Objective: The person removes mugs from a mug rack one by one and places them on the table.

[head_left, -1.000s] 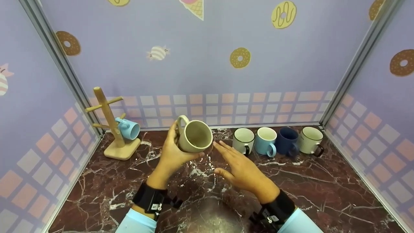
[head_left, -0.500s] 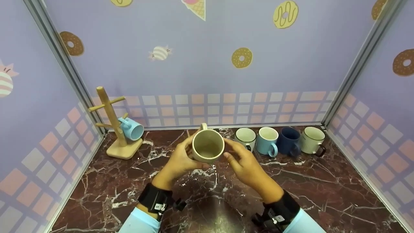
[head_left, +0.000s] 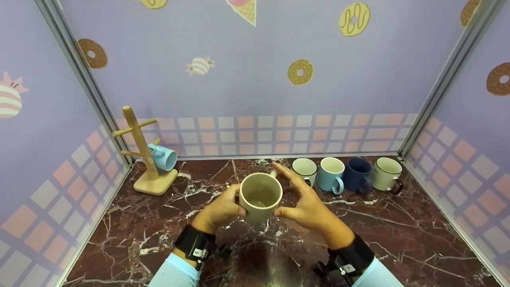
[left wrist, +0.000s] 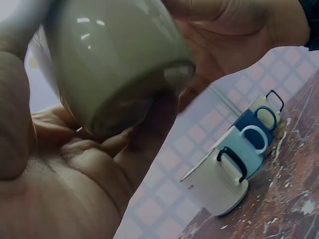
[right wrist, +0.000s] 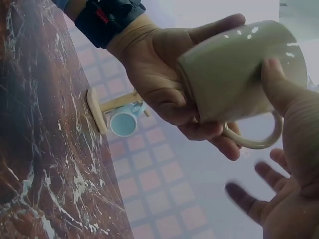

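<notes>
A cream mug is held up over the middle of the counter, its mouth tilted toward the head camera. My left hand grips it from the left, thumb on the near side and fingers beneath, as the right wrist view shows. My right hand is on the other side, its thumb tip at the mug's wall and its fingers spread away from it. The mug's handle points to the far right, beside my right fingers. In the left wrist view the mug's underside rests against my left fingers.
At the left stands a wooden mug tree with a light blue mug on a lower peg. Along the back right are a white mug, a light blue-and-white mug, a navy mug and another white mug. Patterned walls enclose the marbled counter.
The cream mug has moved right and nearer, its handle turning from upper left to upper right. My right hand has come in to the mug, and its fingers have since spread.
</notes>
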`<state>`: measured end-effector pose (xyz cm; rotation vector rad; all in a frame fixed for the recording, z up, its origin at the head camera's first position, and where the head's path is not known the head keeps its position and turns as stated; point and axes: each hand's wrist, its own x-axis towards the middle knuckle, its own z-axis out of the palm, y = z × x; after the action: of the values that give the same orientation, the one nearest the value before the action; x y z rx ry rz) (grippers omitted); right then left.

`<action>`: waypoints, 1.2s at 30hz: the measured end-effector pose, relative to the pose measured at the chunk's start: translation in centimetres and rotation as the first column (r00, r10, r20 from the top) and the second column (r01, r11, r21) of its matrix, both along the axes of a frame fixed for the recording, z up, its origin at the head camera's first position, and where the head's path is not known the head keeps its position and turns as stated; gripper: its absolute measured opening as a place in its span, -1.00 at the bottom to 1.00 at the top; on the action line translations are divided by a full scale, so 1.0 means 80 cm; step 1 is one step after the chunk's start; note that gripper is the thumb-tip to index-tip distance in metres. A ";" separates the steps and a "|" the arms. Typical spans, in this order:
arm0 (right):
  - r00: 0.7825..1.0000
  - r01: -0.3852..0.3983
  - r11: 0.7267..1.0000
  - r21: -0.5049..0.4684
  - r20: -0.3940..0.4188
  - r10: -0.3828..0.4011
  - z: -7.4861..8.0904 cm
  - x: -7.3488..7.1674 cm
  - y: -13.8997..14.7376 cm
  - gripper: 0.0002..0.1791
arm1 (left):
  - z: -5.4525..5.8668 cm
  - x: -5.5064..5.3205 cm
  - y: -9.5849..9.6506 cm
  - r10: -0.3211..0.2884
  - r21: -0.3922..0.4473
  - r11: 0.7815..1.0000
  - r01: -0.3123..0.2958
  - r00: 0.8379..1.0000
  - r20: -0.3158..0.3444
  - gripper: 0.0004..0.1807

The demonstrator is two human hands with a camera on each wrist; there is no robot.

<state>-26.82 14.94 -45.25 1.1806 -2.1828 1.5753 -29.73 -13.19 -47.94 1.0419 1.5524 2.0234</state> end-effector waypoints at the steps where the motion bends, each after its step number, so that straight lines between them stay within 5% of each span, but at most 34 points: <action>1: 1.000 -0.004 1.000 0.003 -0.002 0.004 0.000 0.000 0.001 0.32 | -0.002 -0.001 0.000 -0.022 0.002 1.000 0.022 1.000 -0.005 -0.05; 6: 1.000 0.006 1.000 0.025 0.017 -0.007 0.004 0.003 0.001 0.34 | -0.011 -0.002 0.000 -0.072 0.000 0.997 0.072 0.997 -0.004 -0.11; 12: 0.994 0.028 1.000 -0.006 0.103 -0.027 0.005 0.003 -0.001 0.15 | -0.009 0.001 -0.002 -0.047 0.019 0.999 0.046 0.997 0.064 -0.22; 19: 0.986 0.134 0.991 -0.030 0.105 -0.130 0.006 0.003 0.004 0.11 | 0.006 0.007 0.003 0.088 0.026 0.996 -0.089 0.995 0.045 -0.28; 22: 0.976 0.206 0.978 -0.036 0.078 -0.203 0.006 0.002 0.005 0.08 | 0.013 0.011 0.006 0.175 0.025 0.984 -0.175 0.985 0.000 -0.12; 27: 0.953 0.299 0.953 -0.057 0.069 -0.295 0.005 0.002 0.003 0.03 | 0.030 0.019 0.003 0.274 -0.108 0.951 -0.289 0.953 -0.132 0.04; 32: 0.923 0.384 0.922 -0.059 0.052 -0.381 0.003 0.003 0.001 -0.01 | 0.043 0.029 -0.001 0.243 -0.327 0.887 -0.326 0.932 -0.269 0.03; 36: 0.908 0.417 0.908 -0.034 0.064 -0.414 0.004 0.007 -0.002 -0.05 | 0.051 0.039 0.005 0.262 -0.375 0.842 -0.387 0.902 -0.343 0.32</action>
<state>-26.27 14.74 -44.93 0.6031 -2.2255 1.4739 -26.63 -12.77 -43.90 0.9543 2.3434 1.6360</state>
